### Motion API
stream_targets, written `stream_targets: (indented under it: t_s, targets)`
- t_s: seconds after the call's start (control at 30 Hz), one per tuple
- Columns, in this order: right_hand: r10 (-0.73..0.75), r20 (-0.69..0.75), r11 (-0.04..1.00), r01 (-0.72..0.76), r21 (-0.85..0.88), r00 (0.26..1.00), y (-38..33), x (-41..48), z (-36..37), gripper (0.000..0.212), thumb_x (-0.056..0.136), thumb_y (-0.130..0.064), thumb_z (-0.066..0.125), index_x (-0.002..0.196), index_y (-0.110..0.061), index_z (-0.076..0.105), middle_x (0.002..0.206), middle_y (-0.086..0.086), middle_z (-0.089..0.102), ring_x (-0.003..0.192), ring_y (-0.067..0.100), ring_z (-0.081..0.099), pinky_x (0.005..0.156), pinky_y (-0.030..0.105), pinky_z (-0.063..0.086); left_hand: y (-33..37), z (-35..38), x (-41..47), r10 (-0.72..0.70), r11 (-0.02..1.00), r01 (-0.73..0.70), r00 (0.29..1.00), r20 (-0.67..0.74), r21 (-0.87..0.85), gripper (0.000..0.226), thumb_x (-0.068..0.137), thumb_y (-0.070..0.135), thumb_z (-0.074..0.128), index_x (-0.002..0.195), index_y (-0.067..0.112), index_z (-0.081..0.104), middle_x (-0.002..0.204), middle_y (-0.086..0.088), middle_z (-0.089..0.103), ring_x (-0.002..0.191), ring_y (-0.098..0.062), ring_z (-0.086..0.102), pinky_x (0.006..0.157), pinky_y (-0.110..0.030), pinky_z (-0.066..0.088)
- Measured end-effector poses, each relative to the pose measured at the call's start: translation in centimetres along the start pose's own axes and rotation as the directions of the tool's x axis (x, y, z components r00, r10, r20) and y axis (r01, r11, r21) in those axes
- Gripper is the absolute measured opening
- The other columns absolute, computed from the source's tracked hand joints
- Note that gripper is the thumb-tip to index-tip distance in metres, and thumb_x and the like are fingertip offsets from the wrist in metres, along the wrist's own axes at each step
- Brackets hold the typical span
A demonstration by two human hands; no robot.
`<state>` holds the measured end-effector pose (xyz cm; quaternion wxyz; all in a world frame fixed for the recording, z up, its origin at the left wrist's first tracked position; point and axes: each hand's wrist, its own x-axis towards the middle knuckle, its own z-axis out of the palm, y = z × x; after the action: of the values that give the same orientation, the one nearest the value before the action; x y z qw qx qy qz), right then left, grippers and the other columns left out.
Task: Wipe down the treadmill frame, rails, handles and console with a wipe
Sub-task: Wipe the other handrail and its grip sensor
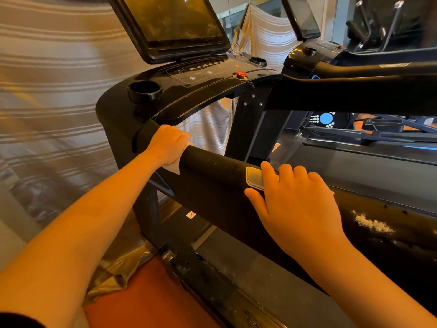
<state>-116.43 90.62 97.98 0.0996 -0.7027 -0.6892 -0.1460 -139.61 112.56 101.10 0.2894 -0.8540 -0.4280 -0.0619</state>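
The left hand (169, 147) is closed round the wipe (175, 165), pressing it onto the handrail (212, 169) just where the rail meets the console (201, 74). Only a pale corner of the wipe shows below the palm. The right hand (300, 200) grips nothing: it lies relaxed across the same rail further back, thumb spread on the near side and fingertips on a silvery sensor pad (254, 177), most likely to steady the person while the other arm reaches forward.

The rail between the hands is matt black with faint specks. Behind the right hand sits a white fluffy patch (371, 224), perhaps dust or shredded tissue; the view is too soft to say which, and that stretch looks not yet cleaned. The console is glossy, with a red stop button (240, 75), a cup holder (144, 91) and a smeared dark screen (172, 22) above
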Motion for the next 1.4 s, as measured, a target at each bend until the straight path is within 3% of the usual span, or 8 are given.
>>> stream_targets:
  t_s: [0.23, 0.43, 0.6, 0.77, 0.9, 1.07, 1.23, 1.4]
  targets:
    - [0.107, -0.038, 0.994, -0.108, -0.006, 0.993, -0.9, 0.1, 0.1, 0.081, 0.085, -0.058, 0.002, 0.128, -0.019, 0.059, 0.100, 0.007, 0.069, 0.088, 0.025, 0.065, 0.070, 0.032, 0.051, 4.3, -0.1, -0.9, -0.030, 0.984, -0.004, 0.982, -0.187, -0.177, 0.049, 0.076, -0.008, 0.070, 0.059, 0.019, 0.033, 0.050, -0.002, 0.029, 0.046, -0.017, 0.030, 0.048, -0.023, 0.014]
    - [0.012, -0.086, 1.000, -0.010, 0.027, 0.996, -0.8, -0.1, -0.2, 0.079, 0.089, -0.059, 0.000, 0.147, -0.016, 0.029, 0.130, 0.009, 0.054, 0.115, 0.027, 0.053, 0.089, 0.033, 0.045, 7.3, -1.5, -1.0, -0.054, 0.977, 0.018, 0.985, -0.163, -0.213, 0.016, 0.087, 0.002, 0.065, 0.073, 0.000, 0.059, 0.065, -0.018, 0.060, 0.054, -0.029, 0.054, 0.048, -0.031, 0.037]
    - [0.047, -0.046, 0.998, -0.049, -0.035, 0.998, -0.9, 0.0, -0.3, 0.073, 0.093, -0.062, 0.009, 0.141, -0.017, 0.042, 0.118, 0.005, 0.062, 0.104, 0.023, 0.059, 0.081, 0.029, 0.047, 10.2, -3.2, -0.6, -0.021, 0.997, 0.021, 1.000, -0.004, -0.071, 0.017, 0.103, 0.026, 0.040, 0.107, 0.013, 0.051, 0.094, -0.006, 0.051, 0.085, -0.021, 0.051, 0.065, -0.025, 0.036]
    - [0.004, -0.061, 1.000, -0.003, 0.006, 0.998, -0.6, 0.0, -0.1, 0.074, 0.093, -0.061, 0.007, 0.144, -0.015, 0.035, 0.122, 0.008, 0.057, 0.108, 0.025, 0.056, 0.084, 0.031, 0.044, 12.2, -4.8, 0.0, 0.118, 0.992, -0.116, 0.993, 0.026, -0.052, 0.013, 0.103, 0.023, 0.038, 0.093, 0.015, 0.039, 0.091, -0.003, 0.048, 0.078, -0.015, 0.044, 0.054, -0.019, 0.024]
    - [-0.042, -0.025, 0.996, 0.044, 0.076, 0.999, -0.2, 0.0, -0.3, 0.071, 0.095, -0.061, 0.009, 0.147, -0.015, 0.023, 0.129, 0.011, 0.050, 0.115, 0.028, 0.049, 0.090, 0.034, 0.040, 11.5, -6.0, 2.6, 0.218, 0.975, -0.195, 0.933, 0.288, -0.107, 0.028, 0.102, 0.012, 0.039, 0.125, 0.002, 0.051, 0.129, -0.014, 0.053, 0.117, -0.027, 0.049, 0.094, -0.033, 0.042]
    - [-0.068, -0.026, 0.994, 0.070, 0.087, 0.997, 0.1, 0.0, -0.4, 0.071, 0.096, -0.060, 0.010, 0.149, -0.014, 0.018, 0.133, 0.013, 0.047, 0.118, 0.029, 0.047, 0.093, 0.036, 0.040, 11.7, -6.5, 4.8, 0.274, 0.960, -0.231, 0.892, 0.361, -0.157, 0.023, 0.100, 0.009, 0.042, 0.079, 0.018, 0.042, 0.112, -0.015, 0.055, 0.095, -0.021, 0.047, 0.076, -0.020, 0.034]
    - [-0.088, -0.023, 0.992, 0.089, 0.087, 0.996, 0.2, -0.2, -0.3, 0.072, 0.096, -0.060, 0.011, 0.151, -0.013, 0.012, 0.133, 0.012, 0.046, 0.118, 0.028, 0.047, 0.093, 0.036, 0.040, 11.5, -4.8, 0.3, 0.078, 0.920, -0.097, 0.995, -0.064, -0.379, 0.027, 0.096, 0.018, 0.043, 0.070, 0.023, 0.045, 0.068, 0.007, 0.049, 0.061, -0.010, 0.049, 0.055, -0.015, 0.029]
    - [-0.060, -0.039, 0.997, 0.062, 0.042, 0.997, -0.1, 0.0, -0.2, 0.073, 0.095, -0.060, 0.012, 0.151, -0.014, 0.020, 0.130, 0.012, 0.052, 0.115, 0.028, 0.051, 0.091, 0.036, 0.043, 11.4, -5.1, -0.2, 0.104, 0.943, -0.116, 0.993, -0.055, -0.310, 0.031, 0.100, 0.020, 0.036, 0.072, 0.022, 0.050, 0.068, 0.002, 0.054, 0.062, -0.015, 0.045, 0.054, -0.017, 0.029]
